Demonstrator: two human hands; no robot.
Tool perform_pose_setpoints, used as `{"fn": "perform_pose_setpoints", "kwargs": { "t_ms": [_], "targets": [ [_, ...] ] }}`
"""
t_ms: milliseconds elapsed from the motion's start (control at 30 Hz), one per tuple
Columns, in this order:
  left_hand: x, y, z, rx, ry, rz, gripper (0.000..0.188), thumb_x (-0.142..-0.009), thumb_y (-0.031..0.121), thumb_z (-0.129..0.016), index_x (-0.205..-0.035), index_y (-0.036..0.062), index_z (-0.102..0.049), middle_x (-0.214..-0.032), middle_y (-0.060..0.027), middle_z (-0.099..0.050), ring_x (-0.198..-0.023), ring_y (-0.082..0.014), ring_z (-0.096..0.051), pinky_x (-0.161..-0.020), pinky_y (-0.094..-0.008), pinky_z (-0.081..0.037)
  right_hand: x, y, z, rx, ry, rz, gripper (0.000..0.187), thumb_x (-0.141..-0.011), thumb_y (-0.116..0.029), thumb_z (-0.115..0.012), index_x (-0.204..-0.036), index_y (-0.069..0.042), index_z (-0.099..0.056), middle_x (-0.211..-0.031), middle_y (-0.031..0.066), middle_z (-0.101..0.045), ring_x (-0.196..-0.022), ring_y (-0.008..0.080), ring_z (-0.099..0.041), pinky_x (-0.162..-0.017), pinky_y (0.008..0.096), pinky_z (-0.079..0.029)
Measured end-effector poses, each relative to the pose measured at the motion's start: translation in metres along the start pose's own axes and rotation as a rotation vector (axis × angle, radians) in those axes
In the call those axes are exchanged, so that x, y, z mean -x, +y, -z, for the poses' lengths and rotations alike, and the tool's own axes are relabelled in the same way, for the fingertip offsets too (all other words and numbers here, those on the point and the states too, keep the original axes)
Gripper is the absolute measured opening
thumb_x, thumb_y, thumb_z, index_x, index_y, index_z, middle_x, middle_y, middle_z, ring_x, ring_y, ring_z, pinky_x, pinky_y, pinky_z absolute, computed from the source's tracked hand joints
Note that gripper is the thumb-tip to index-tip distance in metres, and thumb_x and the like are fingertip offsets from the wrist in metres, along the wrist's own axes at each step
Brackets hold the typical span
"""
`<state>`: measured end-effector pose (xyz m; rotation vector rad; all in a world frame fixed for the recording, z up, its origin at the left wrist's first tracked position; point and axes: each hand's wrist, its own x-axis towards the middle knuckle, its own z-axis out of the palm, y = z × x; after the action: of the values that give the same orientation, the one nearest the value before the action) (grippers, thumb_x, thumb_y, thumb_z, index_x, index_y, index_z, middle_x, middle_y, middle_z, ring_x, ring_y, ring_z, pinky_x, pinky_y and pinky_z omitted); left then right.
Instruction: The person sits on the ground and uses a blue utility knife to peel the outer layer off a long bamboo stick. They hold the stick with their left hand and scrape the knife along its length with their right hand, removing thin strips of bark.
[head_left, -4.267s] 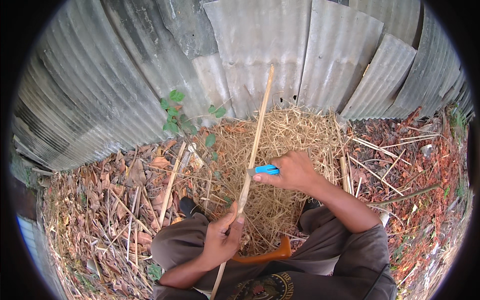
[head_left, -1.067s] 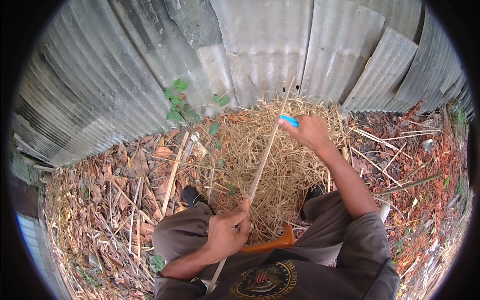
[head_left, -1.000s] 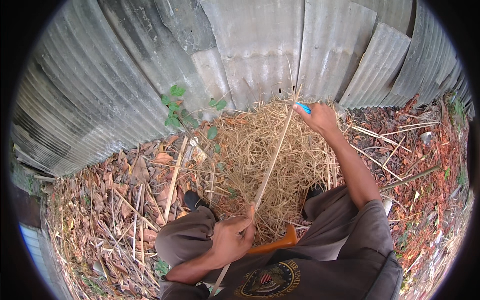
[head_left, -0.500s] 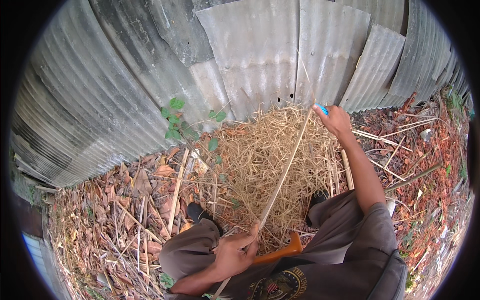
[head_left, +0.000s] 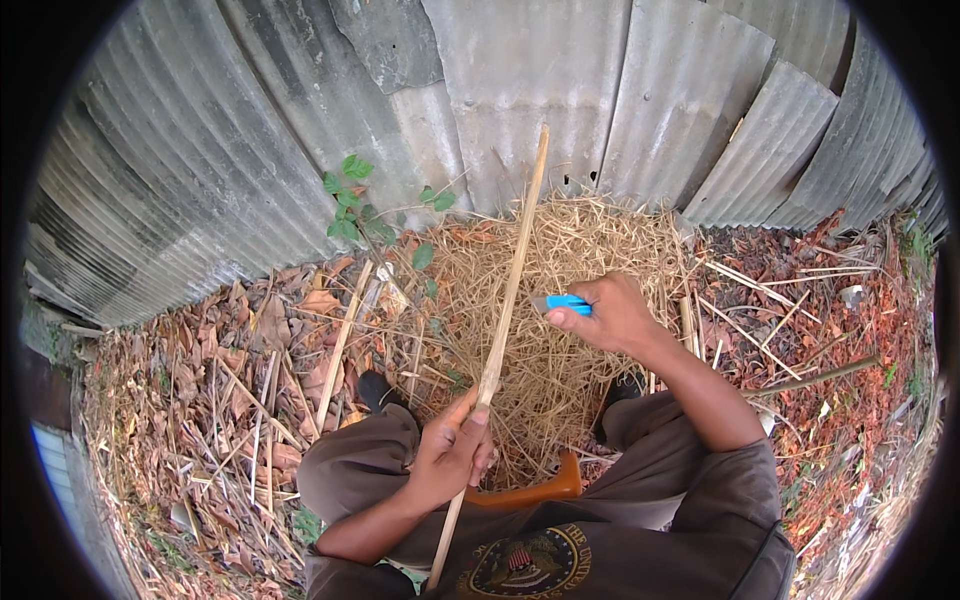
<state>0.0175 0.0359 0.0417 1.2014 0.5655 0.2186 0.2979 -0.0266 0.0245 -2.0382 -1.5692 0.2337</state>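
Note:
My left hand (head_left: 451,452) is closed round a long, pale wooden stick (head_left: 518,262), which slants up and away from my lap toward the metal fence. Its lower end runs back past my wrist across my shirt. In my right hand (head_left: 612,318) sits a blue utility knife (head_left: 566,304), its short blade pointing left toward the stick but apart from it. A heap of thin, straw-coloured shavings (head_left: 590,250) lies beneath both hands, between my feet. An orange curved piece (head_left: 530,490), perhaps a handle or seat edge, shows between my legs.
Weathered corrugated metal sheets (head_left: 530,70) form a fence just beyond the shavings. A small green plant (head_left: 348,200) grows at its foot. Dry leaves (head_left: 220,350) and loose sticks (head_left: 343,340) cover the ground at left; more sticks (head_left: 765,290) and a thicker branch (head_left: 815,376) lie at right.
My right hand with the knife has come back from the stick's far end and is now off it. The stick has swung more upright, and my left hand has shifted slightly left and up.

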Motion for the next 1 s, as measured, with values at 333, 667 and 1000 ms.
{"fn": "perform_pose_setpoints", "kwargs": {
  "t_ms": [333, 667, 1000],
  "targets": [
    [0.006, 0.004, -0.011, 0.413, -0.03, 0.19, 0.038, -0.106, 0.025, -0.033, -0.134, 0.0012, -0.042, -0.052, 0.0037, -0.03, -0.039, -0.0064, -0.026, -0.046, -0.0237, -0.027, -0.033, 0.027, -0.011, 0.141, -0.001, -0.248, 0.079, -0.079, -0.08, -0.043, -0.058, -0.008, -0.065, -0.044, 0.0099, -0.052, -0.045, 0.0295, -0.059, -0.045, 0.0419, -0.046],
    [0.014, 0.003, -0.011, 0.288, -0.012, 0.197, 0.036, -0.106, 0.025, -0.033, -0.128, 0.0015, -0.047, -0.05, 0.0041, -0.031, -0.034, -0.0068, -0.025, -0.042, -0.0235, -0.026, -0.037, 0.03, 0.005, 0.188, 0.016, -0.276, 0.085, -0.082, -0.08, -0.039, -0.057, -0.003, -0.064, -0.047, 0.0127, -0.056, -0.048, 0.0285, -0.061, -0.048, 0.0429, -0.049],
    [-0.001, 0.004, -0.002, 0.429, 0.089, 0.241, 0.035, -0.105, 0.024, -0.035, -0.129, 0.0022, -0.047, -0.05, 0.0035, -0.03, -0.036, -0.0064, -0.024, -0.045, -0.0233, -0.026, 0.006, -0.044, -0.025, 0.042, -0.249, 0.015, 0.069, -0.08, -0.073, -0.053, -0.059, -0.008, -0.066, -0.045, 0.012, -0.052, -0.047, 0.0339, -0.059, -0.048, 0.0422, -0.048]
  ]
}}
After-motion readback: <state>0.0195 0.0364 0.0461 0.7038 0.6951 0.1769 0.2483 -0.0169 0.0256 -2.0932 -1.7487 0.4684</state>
